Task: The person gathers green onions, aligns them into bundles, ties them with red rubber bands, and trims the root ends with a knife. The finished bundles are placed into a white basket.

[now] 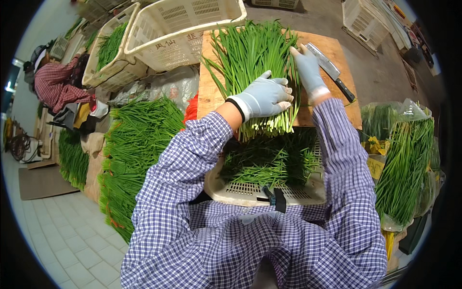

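A thick spread of green garlic chives (pixel 249 50) lies on a wooden board (pixel 341 54), pale cut stem ends toward me. My left hand (pixel 265 95), in a pale grey-blue glove, rests palm down across the lower stems with its fingers apart. At the right edge of the leaves is my gloved right hand (pixel 308 68), fingertips against them; whether it pinches any leaf cannot be told. Just beyond that hand a kitchen knife (pixel 330 70) with a black handle lies on the board. Below the board's near edge, a white plastic crate (pixel 231 191) holds loose green pieces (pixel 263 175).
Bundled chives (pixel 144 133) are stacked at my left. Bagged chives (pixel 408 162) stand at my right. A large white crate (pixel 173 47) bearing writing is behind the board's left side, beside a crate of chives (pixel 112 43). A person (pixel 59 83) sits far left.
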